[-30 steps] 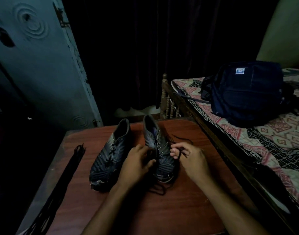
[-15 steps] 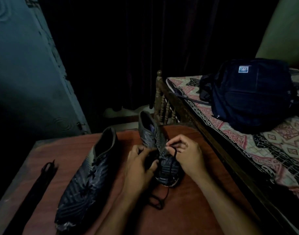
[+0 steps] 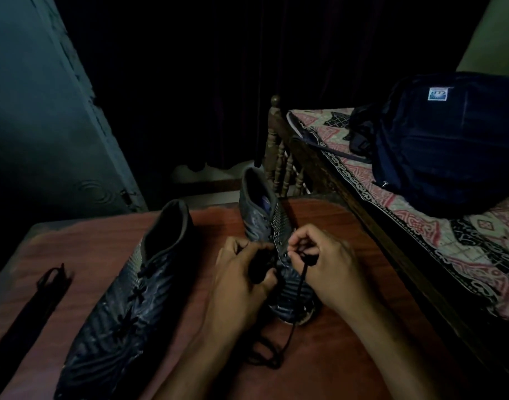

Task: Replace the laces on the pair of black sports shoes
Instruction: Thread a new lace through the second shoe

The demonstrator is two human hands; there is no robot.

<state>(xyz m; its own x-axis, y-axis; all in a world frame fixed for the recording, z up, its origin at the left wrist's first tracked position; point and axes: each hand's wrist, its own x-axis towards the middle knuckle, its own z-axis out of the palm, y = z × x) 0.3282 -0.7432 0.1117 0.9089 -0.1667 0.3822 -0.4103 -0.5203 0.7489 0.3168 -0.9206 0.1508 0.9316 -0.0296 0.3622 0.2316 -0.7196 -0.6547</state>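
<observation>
Two black sports shoes stand on a reddish wooden table (image 3: 348, 356). The left shoe (image 3: 132, 290) lies alone, still laced. The right shoe (image 3: 264, 217) sits between my hands, toe toward me. My left hand (image 3: 241, 284) grips its left side over the lacing area. My right hand (image 3: 325, 264) pinches a black lace (image 3: 293, 321) at the eyelets; the lace hangs down over the toe and coils on the table. A bundle of black laces (image 3: 31, 307) lies at the table's left edge.
A bed with a patterned cover (image 3: 420, 226) and a carved wooden frame (image 3: 279, 157) runs along the table's right side. A dark blue backpack (image 3: 443, 145) rests on it. A grey-blue door (image 3: 45, 125) stands at the left; the background is dark.
The view has moved closer and shifted left. My right hand has drawn the lace up from the right shoe's eyelets; my left hand stays on the shoe.
</observation>
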